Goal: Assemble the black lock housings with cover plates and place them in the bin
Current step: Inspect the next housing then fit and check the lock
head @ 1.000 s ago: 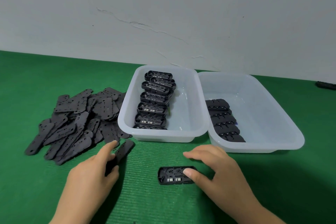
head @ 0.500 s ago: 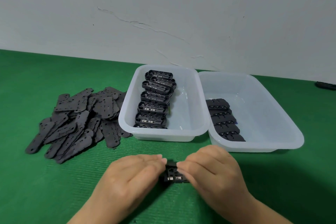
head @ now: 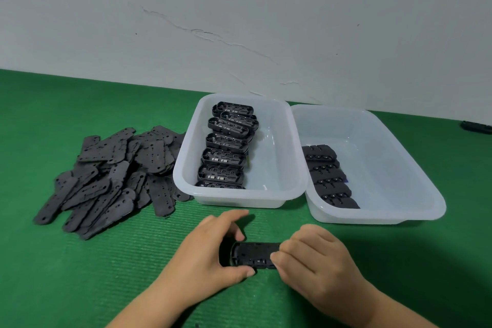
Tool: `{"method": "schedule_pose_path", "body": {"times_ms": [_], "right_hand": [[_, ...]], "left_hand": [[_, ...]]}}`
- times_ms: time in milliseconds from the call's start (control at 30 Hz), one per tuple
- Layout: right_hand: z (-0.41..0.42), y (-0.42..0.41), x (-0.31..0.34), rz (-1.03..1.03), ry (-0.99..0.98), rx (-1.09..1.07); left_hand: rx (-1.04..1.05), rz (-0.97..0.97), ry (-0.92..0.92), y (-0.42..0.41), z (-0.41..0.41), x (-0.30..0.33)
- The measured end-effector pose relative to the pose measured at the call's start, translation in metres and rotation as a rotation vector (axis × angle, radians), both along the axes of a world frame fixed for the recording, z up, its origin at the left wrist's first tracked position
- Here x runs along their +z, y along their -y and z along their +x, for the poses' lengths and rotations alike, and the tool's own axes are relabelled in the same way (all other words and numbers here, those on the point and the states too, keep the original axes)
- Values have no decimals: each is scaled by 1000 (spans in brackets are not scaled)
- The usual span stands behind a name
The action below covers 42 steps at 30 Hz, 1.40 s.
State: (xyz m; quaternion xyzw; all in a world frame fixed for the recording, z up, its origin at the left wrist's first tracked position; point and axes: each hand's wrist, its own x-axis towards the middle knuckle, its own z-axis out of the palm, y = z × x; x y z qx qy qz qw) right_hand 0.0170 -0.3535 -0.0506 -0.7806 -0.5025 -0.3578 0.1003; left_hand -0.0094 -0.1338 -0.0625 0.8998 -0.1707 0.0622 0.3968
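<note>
Lock housing (head: 254,257), black and oblong, is held low over the green counter (head: 80,282) at the near centre, open side up, with small metal contacts seen inside. Its 9 o'clock end is gripped by the left hand (head: 210,253), fingers curled over the far edge and thumb pressed at the near edge; a dark piece, possibly a cover plate, is partly hidden under those fingers and cannot be told for certain. The 3 o'clock end is pinched by the right hand (head: 316,261), fingers curled together on it.

Farther off, toward 10 o'clock, a loose heap of flat dark cover plates (head: 111,176) is spread on the counter, touching the side of the left bin (head: 239,198). In that translucent white bin, at 12 o'clock from the hands, a row of open housings (head: 225,152) is stacked overlapping along its left side. Just beside it, toward 1 o'clock, a second translucent bin (head: 372,217) is set, rim against rim, with a row of closed assemblies (head: 327,176) laid along its left wall.

At the far right edge a small dark object (head: 476,126) is seen on the counter. Beyond everything a cracked pale wall (head: 239,21) is seen.
</note>
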Motion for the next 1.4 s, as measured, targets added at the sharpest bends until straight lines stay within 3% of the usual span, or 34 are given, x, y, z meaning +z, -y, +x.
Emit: {"method": "schedule_pose_path", "body": {"times_ms": [433,733,900,1133,1233,1400], "right_hand": [[-2,-8,-5,-25,-48,-23],[-4,-6,-12,70,-283,-137],[-2,-1,-16,-16,-319,-152],[6,-15,-17,-112,-370,-225],[7,-18,-15,-55,-486,-245],[11,-19,-12,-69,-477,-246]], "left_hand": [[-13,7,-43,0,0,5],[-75,180,181,0,1,8],[-125,405,263,3,-9,5],[-18,497,435,13,0,-4],[10,456,385,16,0,-6],[51,353,303,16,5,-8]]}}
